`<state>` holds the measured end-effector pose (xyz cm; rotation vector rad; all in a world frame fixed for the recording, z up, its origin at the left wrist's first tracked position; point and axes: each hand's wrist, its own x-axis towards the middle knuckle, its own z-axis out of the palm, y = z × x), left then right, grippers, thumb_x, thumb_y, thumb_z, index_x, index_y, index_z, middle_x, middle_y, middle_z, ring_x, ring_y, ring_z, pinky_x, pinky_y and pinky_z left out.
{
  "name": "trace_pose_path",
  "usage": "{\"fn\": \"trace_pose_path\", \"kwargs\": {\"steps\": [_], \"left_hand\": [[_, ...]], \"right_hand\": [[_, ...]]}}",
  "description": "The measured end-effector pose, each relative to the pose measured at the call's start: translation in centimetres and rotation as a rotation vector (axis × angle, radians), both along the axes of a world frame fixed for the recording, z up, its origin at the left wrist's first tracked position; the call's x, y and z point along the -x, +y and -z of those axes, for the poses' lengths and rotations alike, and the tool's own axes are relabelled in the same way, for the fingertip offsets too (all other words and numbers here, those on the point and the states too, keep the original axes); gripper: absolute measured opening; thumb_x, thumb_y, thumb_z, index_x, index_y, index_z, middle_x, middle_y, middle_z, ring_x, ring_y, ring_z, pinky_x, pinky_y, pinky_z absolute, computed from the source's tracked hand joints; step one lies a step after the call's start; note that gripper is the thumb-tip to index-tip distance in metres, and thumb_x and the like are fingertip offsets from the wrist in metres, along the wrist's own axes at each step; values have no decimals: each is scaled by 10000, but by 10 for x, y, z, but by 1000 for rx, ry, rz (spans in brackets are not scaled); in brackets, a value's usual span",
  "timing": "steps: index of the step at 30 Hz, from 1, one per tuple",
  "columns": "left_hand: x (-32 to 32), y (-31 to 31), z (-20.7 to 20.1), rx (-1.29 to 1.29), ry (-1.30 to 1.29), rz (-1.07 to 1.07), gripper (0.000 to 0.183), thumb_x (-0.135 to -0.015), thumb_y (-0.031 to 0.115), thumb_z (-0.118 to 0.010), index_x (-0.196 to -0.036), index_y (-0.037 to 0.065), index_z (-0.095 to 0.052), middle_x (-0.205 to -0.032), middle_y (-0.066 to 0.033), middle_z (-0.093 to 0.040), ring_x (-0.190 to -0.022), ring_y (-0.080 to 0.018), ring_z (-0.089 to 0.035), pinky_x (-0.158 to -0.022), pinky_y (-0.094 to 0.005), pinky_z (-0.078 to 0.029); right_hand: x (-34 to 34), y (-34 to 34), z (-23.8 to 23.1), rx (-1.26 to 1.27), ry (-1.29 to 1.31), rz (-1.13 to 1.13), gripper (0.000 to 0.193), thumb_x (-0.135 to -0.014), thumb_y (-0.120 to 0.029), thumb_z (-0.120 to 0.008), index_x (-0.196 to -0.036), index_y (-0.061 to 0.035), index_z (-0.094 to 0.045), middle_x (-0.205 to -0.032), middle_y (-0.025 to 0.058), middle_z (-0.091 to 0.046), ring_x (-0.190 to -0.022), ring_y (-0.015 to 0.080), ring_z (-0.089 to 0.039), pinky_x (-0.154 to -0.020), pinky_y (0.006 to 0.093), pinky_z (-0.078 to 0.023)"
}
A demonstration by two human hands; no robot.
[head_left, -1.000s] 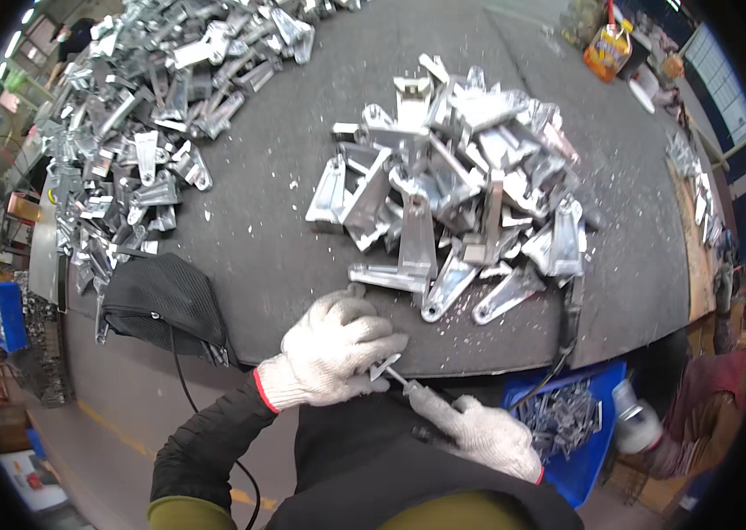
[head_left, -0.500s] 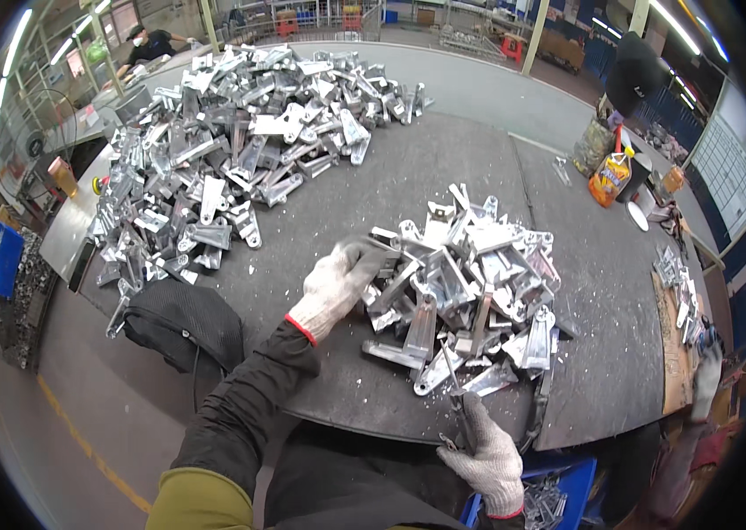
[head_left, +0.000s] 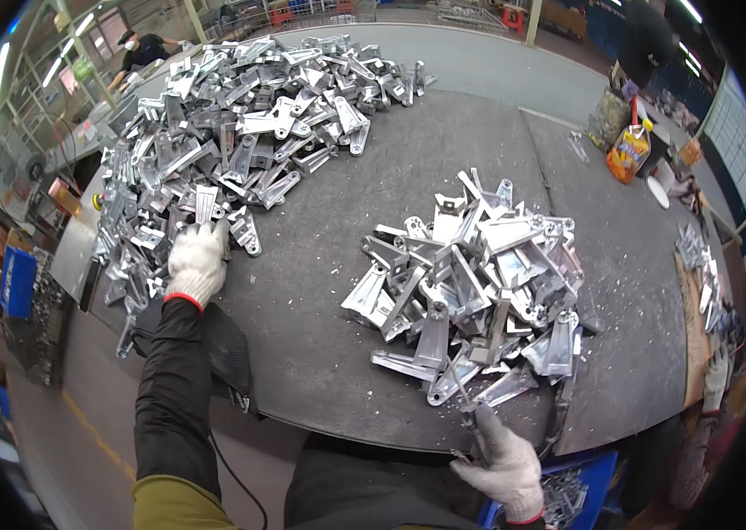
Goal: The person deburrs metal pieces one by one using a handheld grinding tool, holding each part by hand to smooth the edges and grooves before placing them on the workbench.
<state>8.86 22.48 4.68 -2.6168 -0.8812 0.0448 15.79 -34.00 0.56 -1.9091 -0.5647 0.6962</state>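
Observation:
My left hand (head_left: 198, 262), in a white knitted glove, is at the near edge of a large pile of silvery metal brackets (head_left: 249, 146). Its bent fingers close over the near end of one metal bracket (head_left: 206, 201); the fingertips are hidden. A smaller heap of the same brackets (head_left: 470, 283) lies in the middle of the dark table (head_left: 311, 353). In front of that heap my gloved right hand (head_left: 507, 466) grips a thin metal rod-shaped tool (head_left: 459, 380), its tip pointing toward the brackets and its lower end hidden by the hand.
Below the table's near edge stands a blue bin (head_left: 604, 477) with metal pieces. A black mesh object (head_left: 227, 353) lies at the near left. On the right are an orange bag (head_left: 629, 155) and a co-worker's gloved hand (head_left: 715, 380). Another person (head_left: 145, 51) sits at the far left.
My left hand has moved from the smaller heap leftward to the large pile. My right hand keeps the tool in about the same place. The view has shifted slightly.

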Motion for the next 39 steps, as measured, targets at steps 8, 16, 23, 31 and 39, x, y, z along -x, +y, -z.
{"fn": "trace_pose_path", "kwargs": {"steps": [8, 16, 23, 31, 39], "left_hand": [[22, -11, 5, 357, -632, 228, 456, -855, 175, -848, -1275, 105, -684, -1172, -88, -681, -967, -236, -728, -849, -376, -615], [20, -138, -14, 1421, -1029, 320, 630, -657, -150, -827, -1154, 92, -524, -1062, -36, -663, -1009, -146, -670, -966, -375, -591], [20, -216, -2, 1445, -948, 679, 584, -696, -182, -813, -1053, 105, -451, -910, -17, -615, -901, -166, -691, -1060, -498, -603], [27, -246, -4, 2273, -1496, 371, 593, -892, 74, -725, -1427, -41, -496, -1102, -158, -669, -1072, -323, -734, -1206, -613, -463], [26, -241, 15, 2651, -1633, 218, 773, -913, 175, -641, -1589, -88, -374, -1340, -212, -576, -1313, -383, -576, -1309, -650, -299]], "right_hand": [[-4, 8, -24, 191, -111, -74, 977, -745, -18, -937, -1607, -10, -479, -1264, 72, -761, -1034, 141, -718, -886, 289, -592], [-3, 1, -8, 64, -159, -73, 783, -845, -316, -865, -1554, -201, -553, -1126, 165, -764, -982, 326, -782, -858, 397, -632], [-1, 11, -24, 304, -358, -153, 749, -891, -421, -795, -1577, -325, -509, -958, 145, -702, -822, 407, -739, -723, 511, -606], [11, 2, -21, 159, -417, -81, 749, -885, -332, -806, -1581, -320, -529, -952, 148, -699, -837, 395, -742, -740, 485, -612], [8, 1, -22, 178, -395, -96, 773, -886, -350, -812, -1596, -329, -508, -943, 136, -699, -817, 381, -741, -734, 486, -612]]}}
